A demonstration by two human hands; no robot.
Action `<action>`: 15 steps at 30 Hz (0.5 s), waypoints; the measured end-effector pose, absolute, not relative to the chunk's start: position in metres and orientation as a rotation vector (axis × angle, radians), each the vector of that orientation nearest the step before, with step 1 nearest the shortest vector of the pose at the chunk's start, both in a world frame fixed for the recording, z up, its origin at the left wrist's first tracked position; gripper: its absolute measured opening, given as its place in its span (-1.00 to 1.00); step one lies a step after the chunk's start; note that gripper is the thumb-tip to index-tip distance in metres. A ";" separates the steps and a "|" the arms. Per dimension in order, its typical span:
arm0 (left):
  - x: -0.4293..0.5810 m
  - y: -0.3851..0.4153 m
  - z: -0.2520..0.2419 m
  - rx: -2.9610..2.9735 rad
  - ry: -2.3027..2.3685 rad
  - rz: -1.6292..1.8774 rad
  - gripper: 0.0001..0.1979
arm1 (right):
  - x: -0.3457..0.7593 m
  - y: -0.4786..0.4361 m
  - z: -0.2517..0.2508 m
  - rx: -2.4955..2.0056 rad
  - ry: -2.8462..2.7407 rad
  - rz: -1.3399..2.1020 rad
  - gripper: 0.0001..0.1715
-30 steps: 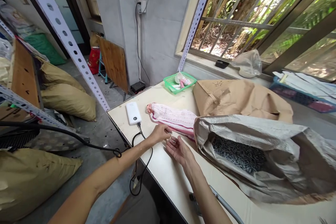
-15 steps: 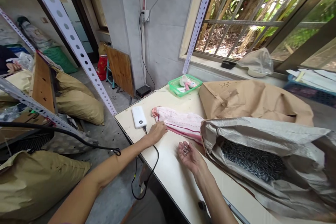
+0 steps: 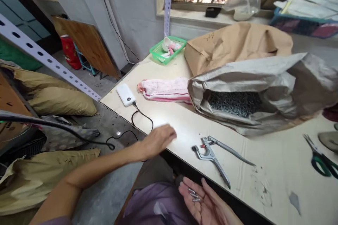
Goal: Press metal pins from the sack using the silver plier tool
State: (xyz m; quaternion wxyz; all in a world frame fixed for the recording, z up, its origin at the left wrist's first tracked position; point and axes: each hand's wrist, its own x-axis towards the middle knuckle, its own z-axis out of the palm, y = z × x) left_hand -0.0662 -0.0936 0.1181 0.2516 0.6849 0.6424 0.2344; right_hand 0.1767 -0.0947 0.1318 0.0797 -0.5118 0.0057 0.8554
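My right hand (image 3: 204, 202) lies palm up below the table's near edge, fingers apart, with a few small metal springs (image 3: 193, 194) resting on the palm. My left hand (image 3: 158, 140) hovers over the near edge of the pale table (image 3: 264, 168), blurred by motion, fingers loosely curled; whether it holds anything is unclear. Metal pliers (image 3: 213, 153) lie on the table just right of the left hand. A grey sack (image 3: 253, 91) lies open on its side, filled with small dark metal parts (image 3: 235, 102).
A white power bank (image 3: 125, 94) with a black cable (image 3: 142, 119) and a pink striped cloth (image 3: 165, 89) lie at the table's left. A green basket (image 3: 167, 50), a brown paper bag (image 3: 237, 44) and green-handled scissors (image 3: 320, 158) are also there. Yellow sacks (image 3: 60, 100) lie on the floor.
The view tilted down and shifted right. My right hand pulled back off the table toward my lap with the springs. My left hand moved from the cloth toward the near edge.
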 end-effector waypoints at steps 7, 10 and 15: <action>0.006 -0.167 0.044 1.387 1.795 0.589 -0.86 | 0.188 -0.110 0.070 -1.525 0.198 2.405 -0.62; 0.009 -0.151 0.010 1.212 1.962 0.557 -0.84 | 0.164 -0.101 0.043 -1.506 0.198 2.338 -0.58; 0.003 -0.119 -0.009 1.200 1.962 0.700 -0.67 | 0.133 -0.087 0.004 -1.499 0.177 2.273 -0.65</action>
